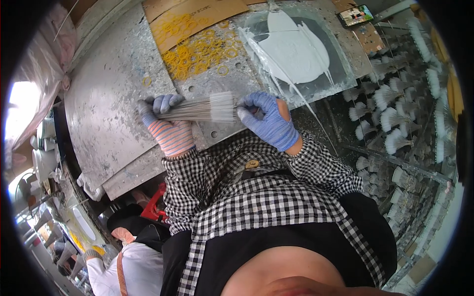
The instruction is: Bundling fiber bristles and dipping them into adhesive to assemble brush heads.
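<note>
Holding thin grey stick bundle with white tips (pixel 197 109) over grey metal surface (pixel 106 106) | left hand (pixel 165 123) grip clenched round sticks | right hand (pixel 269 121) pinches tips | best kept tight, level

Even daylight fills the scene. A blown-out glare sits far left of the grey worktable (pixel 106 106). Heavy fisheye bending and a black vignette ring the edges; details beyond the table soften.
</note>
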Demonstrator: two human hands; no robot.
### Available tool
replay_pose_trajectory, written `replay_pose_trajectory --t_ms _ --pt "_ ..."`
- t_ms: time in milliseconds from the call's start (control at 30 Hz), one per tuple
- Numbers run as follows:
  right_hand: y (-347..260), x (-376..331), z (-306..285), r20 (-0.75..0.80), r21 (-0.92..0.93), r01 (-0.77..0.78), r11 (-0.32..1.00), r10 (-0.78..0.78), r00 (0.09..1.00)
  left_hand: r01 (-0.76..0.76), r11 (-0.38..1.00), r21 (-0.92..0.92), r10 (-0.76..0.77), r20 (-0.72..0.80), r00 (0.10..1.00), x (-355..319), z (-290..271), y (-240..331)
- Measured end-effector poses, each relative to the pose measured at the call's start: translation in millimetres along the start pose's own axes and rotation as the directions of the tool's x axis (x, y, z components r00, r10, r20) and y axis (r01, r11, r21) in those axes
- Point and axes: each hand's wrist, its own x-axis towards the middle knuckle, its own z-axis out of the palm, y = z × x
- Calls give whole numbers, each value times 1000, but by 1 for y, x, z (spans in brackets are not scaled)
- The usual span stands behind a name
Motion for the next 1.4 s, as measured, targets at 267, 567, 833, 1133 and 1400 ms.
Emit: replay_pose_trajectory --t_ms 267,567,833,1133,1400 --pt "6 2 -3 255 433 -474 767 400 880 -52 985 162 9 261 965 -9 13 -6" --pt "17 -1 2 19 -12 1 1000 -1 1000 -120 966 230 74 200 977 -17 18 -3" --pt "28 9 -22 97 907 -154 391 161 982 -89 987 131 48 288 956 -5 18 26" --pt "-43 41 -86 -268 837 208 505 49 962 -31 997 76 24 90 996 -3 5 16" --pt "-27 -14 -33 30 142 -65 988 61 998 -44 986 161 31 84 996 -9 11 7"
